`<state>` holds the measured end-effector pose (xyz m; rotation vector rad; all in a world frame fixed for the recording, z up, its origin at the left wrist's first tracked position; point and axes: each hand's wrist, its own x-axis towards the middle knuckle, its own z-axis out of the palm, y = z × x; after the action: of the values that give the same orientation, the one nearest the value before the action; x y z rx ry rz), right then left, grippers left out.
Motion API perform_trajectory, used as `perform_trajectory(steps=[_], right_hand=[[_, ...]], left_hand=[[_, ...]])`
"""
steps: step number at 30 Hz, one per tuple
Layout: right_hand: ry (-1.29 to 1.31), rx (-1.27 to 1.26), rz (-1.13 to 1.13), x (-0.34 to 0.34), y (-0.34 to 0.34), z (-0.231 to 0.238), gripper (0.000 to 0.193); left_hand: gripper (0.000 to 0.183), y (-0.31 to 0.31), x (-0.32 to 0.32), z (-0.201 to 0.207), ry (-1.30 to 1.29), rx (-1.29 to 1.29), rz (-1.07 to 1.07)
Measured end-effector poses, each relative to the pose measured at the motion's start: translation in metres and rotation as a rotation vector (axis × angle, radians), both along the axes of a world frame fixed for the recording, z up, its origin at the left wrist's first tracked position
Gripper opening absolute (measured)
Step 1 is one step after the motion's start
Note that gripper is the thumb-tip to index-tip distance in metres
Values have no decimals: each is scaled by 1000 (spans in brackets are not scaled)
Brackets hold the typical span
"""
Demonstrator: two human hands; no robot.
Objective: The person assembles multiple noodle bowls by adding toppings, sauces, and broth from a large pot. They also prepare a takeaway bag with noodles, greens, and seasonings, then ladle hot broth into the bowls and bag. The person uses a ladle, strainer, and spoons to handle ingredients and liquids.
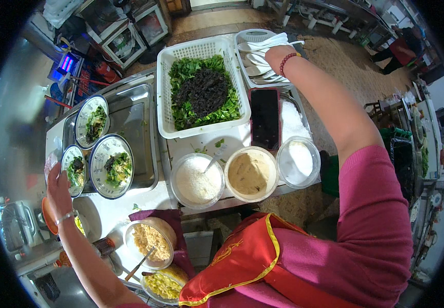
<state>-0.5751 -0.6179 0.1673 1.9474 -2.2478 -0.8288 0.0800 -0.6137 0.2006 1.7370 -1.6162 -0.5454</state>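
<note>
My right hand [279,55], a beaded bracelet at its wrist, reaches into a grey basket [238,38] of white plastic spoons [255,60] at the far right of the table. Its fingers curl down among the spoon handles. At the far left my left hand [57,189] is beside the smallest of three patterned bowls [65,160], its fingers closed by a pale, see-through thing [51,160] that I cannot make out. A larger bowl [96,177] and another bowl [83,115] stand close by. All three hold chopped greens and dark shreds.
A white basket [164,92] holds chopped greens under a dark heap. A phone [265,118] lies beside it. Nearer are tubs of white grains [197,180], brown paste [251,173] and white powder [298,161]. A metal tray [142,138] lies left; food bowls [152,241] stand at the near edge.
</note>
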Motion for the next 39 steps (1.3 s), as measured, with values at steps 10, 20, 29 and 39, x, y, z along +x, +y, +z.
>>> perform_trajectory(steps=[10,20,29,39], right_hand=[[-227,-259,59,-21,25,5,22],[35,-284,24,-26,5,2,25],[-48,-29,11,-39,-16,-26,26],[-800,-415,143,-9,23,69,30]], left_hand=[[36,172,-31,56,-159,-186,31],[35,307,-21,23,-12,-58,343],[34,354,-30,9,140,-36,380],[34,396,-41,5,230,-184,390]])
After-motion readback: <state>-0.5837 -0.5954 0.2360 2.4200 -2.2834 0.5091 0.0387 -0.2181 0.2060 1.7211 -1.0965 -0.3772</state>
